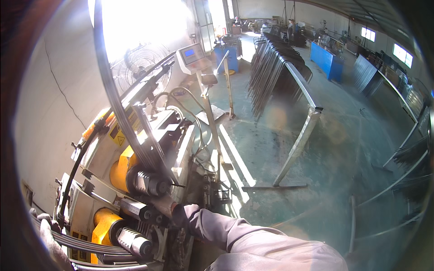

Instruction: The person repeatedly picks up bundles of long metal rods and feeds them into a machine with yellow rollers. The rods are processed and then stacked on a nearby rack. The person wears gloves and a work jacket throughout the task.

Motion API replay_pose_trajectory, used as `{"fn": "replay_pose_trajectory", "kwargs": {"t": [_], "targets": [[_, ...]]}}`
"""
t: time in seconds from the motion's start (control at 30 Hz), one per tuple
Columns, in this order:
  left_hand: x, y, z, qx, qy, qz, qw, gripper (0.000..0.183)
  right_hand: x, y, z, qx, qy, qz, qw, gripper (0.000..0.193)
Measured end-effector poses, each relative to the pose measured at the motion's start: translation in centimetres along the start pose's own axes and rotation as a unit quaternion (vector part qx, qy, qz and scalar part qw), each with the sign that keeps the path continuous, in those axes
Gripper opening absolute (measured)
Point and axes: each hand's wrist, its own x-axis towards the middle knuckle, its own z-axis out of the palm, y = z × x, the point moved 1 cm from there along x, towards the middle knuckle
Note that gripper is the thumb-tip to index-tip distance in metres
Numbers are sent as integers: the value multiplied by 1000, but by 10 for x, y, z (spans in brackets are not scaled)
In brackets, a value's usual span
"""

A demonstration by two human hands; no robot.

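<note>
A bending machine (101,169) with yellow arms stands at the left, two ribbed steel rollers (133,241) on its front. At the lower left rim, my gloved left hand (49,239) closes round a bundle of thin metal tubes (86,242) that passes by the lower roller. Another bundle of metal tubes (120,110) rises steeply past the upper roller (151,183). My right arm, in a pale mauve sleeve (266,241), reaches across to the machine. Just below the upper roller is my right hand (165,206); its fingers are blurred and partly hidden.
A scale display (191,55) tops a post beyond the machine, near hoses and a fan (140,67). Many dark bent frames (276,67) hang on a metal rack (304,86) ahead. Blue cabinets (326,61) stand farther back. More racks line the right side.
</note>
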Motion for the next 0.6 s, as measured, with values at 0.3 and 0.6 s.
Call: {"fn": "replay_pose_trajectory", "kwargs": {"t": [0.3,0.6], "targets": [[5,16,30,-78,-20,32,996,16,-5,-11,-1,-38,-18,44,998,44],[0,10,25,-66,-2,-63,996,23,13,21,-2,-7,-21,8,1000,45]]}}
